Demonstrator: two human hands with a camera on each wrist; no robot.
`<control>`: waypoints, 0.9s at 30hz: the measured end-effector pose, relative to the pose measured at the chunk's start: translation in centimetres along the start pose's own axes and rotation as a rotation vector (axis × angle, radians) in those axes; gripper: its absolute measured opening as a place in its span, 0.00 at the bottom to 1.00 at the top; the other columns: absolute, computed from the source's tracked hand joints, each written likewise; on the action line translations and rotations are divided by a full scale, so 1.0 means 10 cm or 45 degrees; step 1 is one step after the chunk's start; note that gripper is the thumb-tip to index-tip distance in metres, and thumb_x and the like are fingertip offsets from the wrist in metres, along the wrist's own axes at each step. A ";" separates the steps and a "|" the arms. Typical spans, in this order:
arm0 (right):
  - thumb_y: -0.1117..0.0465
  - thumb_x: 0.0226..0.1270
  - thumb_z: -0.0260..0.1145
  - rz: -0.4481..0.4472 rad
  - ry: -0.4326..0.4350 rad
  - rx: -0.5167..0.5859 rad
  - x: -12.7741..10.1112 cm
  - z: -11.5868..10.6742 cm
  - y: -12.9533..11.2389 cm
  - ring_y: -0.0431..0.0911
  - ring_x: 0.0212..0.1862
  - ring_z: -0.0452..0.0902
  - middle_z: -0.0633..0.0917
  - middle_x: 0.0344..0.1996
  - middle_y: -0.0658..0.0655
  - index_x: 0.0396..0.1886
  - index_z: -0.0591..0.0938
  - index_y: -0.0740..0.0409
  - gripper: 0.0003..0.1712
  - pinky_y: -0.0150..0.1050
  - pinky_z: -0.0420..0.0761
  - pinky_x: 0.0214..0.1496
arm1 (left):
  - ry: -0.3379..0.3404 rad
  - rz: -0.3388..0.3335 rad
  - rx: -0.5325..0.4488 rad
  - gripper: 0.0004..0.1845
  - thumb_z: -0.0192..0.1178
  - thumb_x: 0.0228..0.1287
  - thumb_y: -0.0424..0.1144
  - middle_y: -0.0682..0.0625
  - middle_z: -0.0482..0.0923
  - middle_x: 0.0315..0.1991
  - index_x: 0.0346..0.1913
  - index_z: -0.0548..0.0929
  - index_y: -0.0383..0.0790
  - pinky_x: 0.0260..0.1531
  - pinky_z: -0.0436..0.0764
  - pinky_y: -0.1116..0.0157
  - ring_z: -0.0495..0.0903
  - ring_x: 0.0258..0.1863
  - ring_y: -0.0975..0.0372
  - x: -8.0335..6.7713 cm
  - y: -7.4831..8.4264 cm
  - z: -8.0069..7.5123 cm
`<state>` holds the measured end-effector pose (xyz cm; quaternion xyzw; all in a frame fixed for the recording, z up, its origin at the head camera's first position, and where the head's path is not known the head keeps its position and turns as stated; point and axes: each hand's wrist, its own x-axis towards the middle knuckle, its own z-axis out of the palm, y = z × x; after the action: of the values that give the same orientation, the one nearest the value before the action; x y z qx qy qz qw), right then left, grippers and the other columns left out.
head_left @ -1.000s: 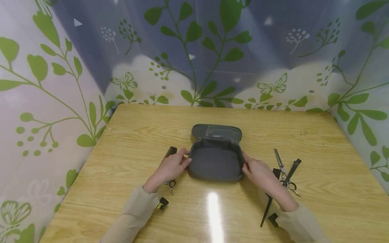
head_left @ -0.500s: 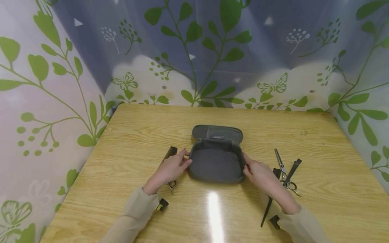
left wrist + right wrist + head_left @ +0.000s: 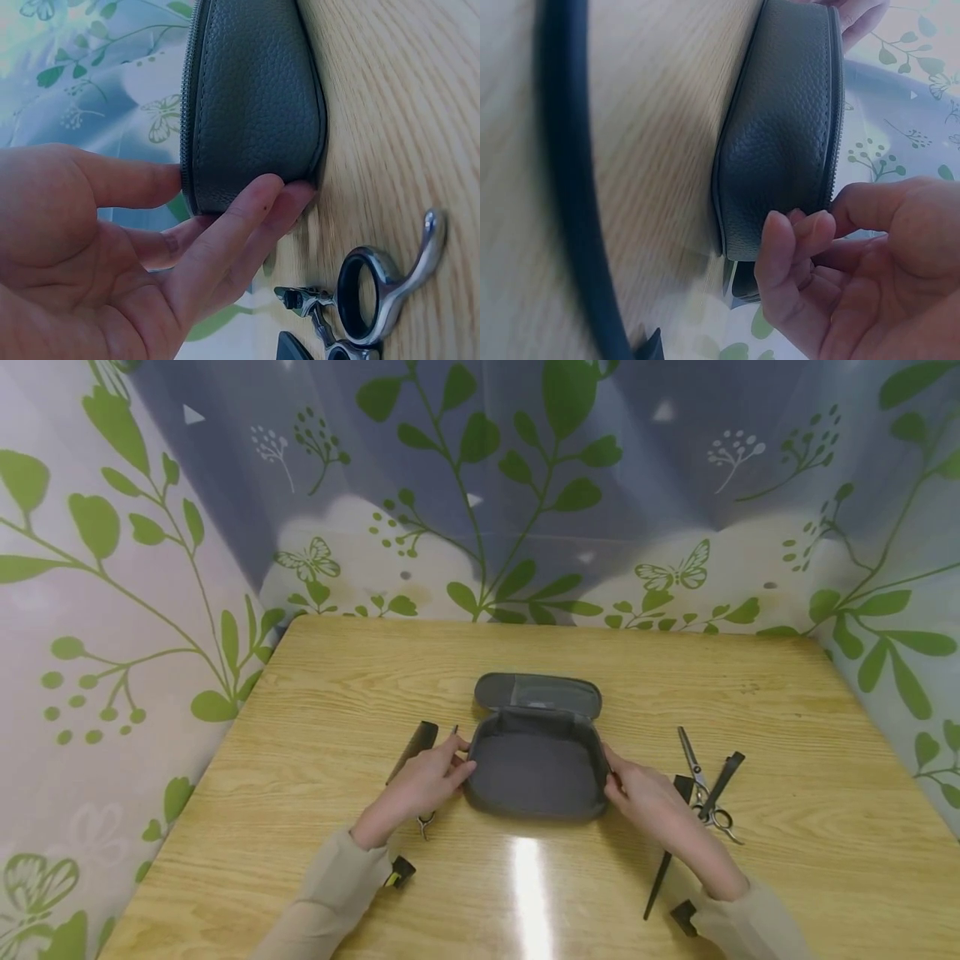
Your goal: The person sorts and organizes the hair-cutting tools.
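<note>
Centrally on the worktop (image 3: 675, 677) sits the open grey case (image 3: 536, 768), lid folded back. Left hand (image 3: 420, 781) and right hand (image 3: 645, 789) pinch its side walls, thumbs at the zip edge. Scissors (image 3: 701, 785) lie right of the case.

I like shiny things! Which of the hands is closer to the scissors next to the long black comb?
Right. The right hand is just beside those scissors; the left hand is across the pouch.

scissors (image 3: 424, 817) half hidden under left hand (image 3: 422, 781).
</note>
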<state>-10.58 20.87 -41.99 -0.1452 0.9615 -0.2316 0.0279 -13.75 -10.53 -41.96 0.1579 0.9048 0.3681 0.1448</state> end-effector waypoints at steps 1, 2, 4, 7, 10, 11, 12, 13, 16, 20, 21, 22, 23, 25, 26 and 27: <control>0.68 0.72 0.56 0.002 -0.004 0.006 -0.01 0.00 0.00 0.40 0.18 0.60 0.70 0.19 0.49 0.71 0.68 0.75 0.30 0.32 0.61 0.19 | -0.003 0.010 0.003 0.19 0.55 0.78 0.39 0.42 0.86 0.46 0.64 0.75 0.33 0.36 0.83 0.58 0.87 0.33 0.58 -0.01 0.00 0.00; 0.68 0.72 0.56 0.001 -0.008 0.013 -0.02 0.00 0.00 0.39 0.18 0.60 0.70 0.19 0.49 0.71 0.68 0.75 0.30 0.32 0.61 0.18 | -0.007 0.012 0.006 0.19 0.55 0.78 0.39 0.42 0.86 0.46 0.64 0.75 0.33 0.36 0.83 0.58 0.87 0.33 0.58 -0.02 0.00 0.00; 0.68 0.72 0.56 0.002 -0.017 0.025 -0.03 0.00 0.00 0.39 0.18 0.60 0.70 0.19 0.49 0.72 0.67 0.75 0.30 0.31 0.61 0.18 | -0.014 0.018 0.014 0.19 0.55 0.78 0.39 0.41 0.86 0.46 0.64 0.74 0.32 0.37 0.83 0.58 0.87 0.33 0.58 -0.03 0.01 0.00; 0.68 0.72 0.56 0.000 -0.021 0.033 -0.05 0.00 0.00 0.39 0.18 0.60 0.70 0.19 0.49 0.72 0.67 0.74 0.30 0.31 0.61 0.18 | -0.019 0.022 0.027 0.18 0.55 0.78 0.40 0.41 0.86 0.46 0.63 0.75 0.33 0.37 0.83 0.58 0.87 0.33 0.59 -0.03 0.01 0.00; 0.68 0.72 0.56 0.003 -0.026 0.039 -0.07 -0.01 0.00 0.39 0.18 0.61 0.71 0.19 0.49 0.72 0.67 0.74 0.30 0.31 0.61 0.18 | -0.020 0.030 0.046 0.16 0.55 0.78 0.40 0.42 0.86 0.45 0.60 0.76 0.34 0.36 0.82 0.59 0.86 0.33 0.60 -0.03 0.00 0.00; 0.68 0.72 0.56 0.005 -0.028 0.042 -0.08 -0.01 0.00 0.39 0.18 0.61 0.72 0.20 0.49 0.72 0.67 0.75 0.30 0.31 0.61 0.18 | -0.020 0.035 0.050 0.16 0.55 0.78 0.40 0.42 0.87 0.45 0.60 0.76 0.34 0.35 0.82 0.59 0.86 0.33 0.60 -0.03 0.01 0.00; 0.68 0.72 0.56 0.007 -0.030 0.044 -0.08 -0.01 0.00 0.38 0.18 0.61 0.72 0.20 0.49 0.72 0.67 0.75 0.30 0.31 0.62 0.18 | -0.021 0.037 0.052 0.15 0.55 0.79 0.40 0.42 0.87 0.45 0.59 0.76 0.34 0.34 0.82 0.59 0.86 0.33 0.60 -0.03 0.00 0.00; 0.68 0.72 0.56 0.009 -0.035 0.046 -0.09 -0.01 0.00 0.38 0.18 0.61 0.72 0.20 0.49 0.72 0.67 0.75 0.30 0.31 0.62 0.18 | -0.020 0.041 0.056 0.15 0.54 0.79 0.40 0.41 0.87 0.44 0.58 0.76 0.34 0.34 0.82 0.60 0.86 0.33 0.60 -0.03 0.00 0.00; 0.68 0.73 0.56 0.014 -0.043 0.055 -0.10 -0.01 0.00 0.38 0.18 0.61 0.74 0.21 0.49 0.72 0.66 0.75 0.30 0.31 0.62 0.17 | -0.027 0.045 0.051 0.14 0.55 0.79 0.40 0.41 0.87 0.44 0.58 0.77 0.34 0.33 0.82 0.61 0.87 0.33 0.59 -0.04 0.00 -0.01; 0.68 0.73 0.57 0.018 -0.051 0.061 -0.10 -0.01 0.01 0.38 0.17 0.61 0.76 0.23 0.49 0.72 0.67 0.74 0.30 0.31 0.62 0.17 | -0.041 0.039 0.041 0.14 0.55 0.79 0.40 0.41 0.86 0.44 0.57 0.77 0.34 0.32 0.82 0.61 0.87 0.33 0.58 -0.04 0.01 -0.01; 0.68 0.73 0.57 0.019 -0.051 0.061 -0.11 -0.01 0.01 0.38 0.17 0.61 0.77 0.23 0.49 0.72 0.67 0.74 0.30 0.31 0.62 0.17 | -0.043 0.038 0.040 0.14 0.55 0.79 0.40 0.41 0.86 0.44 0.57 0.77 0.34 0.31 0.82 0.62 0.87 0.33 0.58 -0.04 0.01 -0.01; 0.68 0.73 0.57 0.019 -0.054 0.064 -0.11 -0.02 0.02 0.37 0.17 0.61 0.77 0.24 0.49 0.72 0.67 0.74 0.30 0.31 0.62 0.17 | -0.043 0.036 0.041 0.14 0.55 0.79 0.40 0.42 0.86 0.44 0.57 0.77 0.34 0.32 0.82 0.62 0.87 0.33 0.58 -0.04 0.02 -0.01; 0.68 0.73 0.57 0.019 -0.057 0.067 -0.11 -0.02 0.02 0.37 0.17 0.61 0.78 0.24 0.50 0.72 0.67 0.74 0.30 0.31 0.62 0.17 | -0.043 0.032 0.043 0.14 0.55 0.79 0.40 0.42 0.87 0.44 0.57 0.77 0.34 0.32 0.82 0.62 0.87 0.33 0.59 -0.04 0.02 -0.01; 0.68 0.74 0.57 0.015 -0.062 0.072 -0.11 -0.02 0.02 0.37 0.16 0.60 0.78 0.24 0.49 0.72 0.67 0.74 0.30 0.31 0.62 0.17 | -0.041 0.033 0.054 0.13 0.55 0.78 0.40 0.43 0.87 0.42 0.56 0.78 0.34 0.31 0.81 0.62 0.86 0.32 0.59 -0.04 0.03 -0.01; 0.68 0.74 0.57 0.011 -0.066 0.072 -0.11 -0.03 0.02 0.37 0.16 0.60 0.78 0.24 0.49 0.72 0.66 0.74 0.30 0.31 0.62 0.17 | -0.041 0.038 0.062 0.13 0.55 0.78 0.40 0.43 0.87 0.42 0.55 0.78 0.34 0.31 0.81 0.63 0.86 0.32 0.60 -0.05 0.03 -0.01; 0.68 0.74 0.57 0.007 -0.070 0.072 -0.11 -0.03 0.02 0.37 0.17 0.60 0.77 0.24 0.49 0.72 0.66 0.74 0.30 0.31 0.62 0.17 | -0.044 0.043 0.069 0.12 0.55 0.78 0.40 0.44 0.87 0.41 0.54 0.78 0.34 0.30 0.81 0.63 0.85 0.31 0.60 -0.05 0.03 -0.02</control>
<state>-9.58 21.48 -41.82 -0.1480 0.9539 -0.2544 0.0589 -13.28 -10.62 -41.51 0.1835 0.9090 0.3430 0.1498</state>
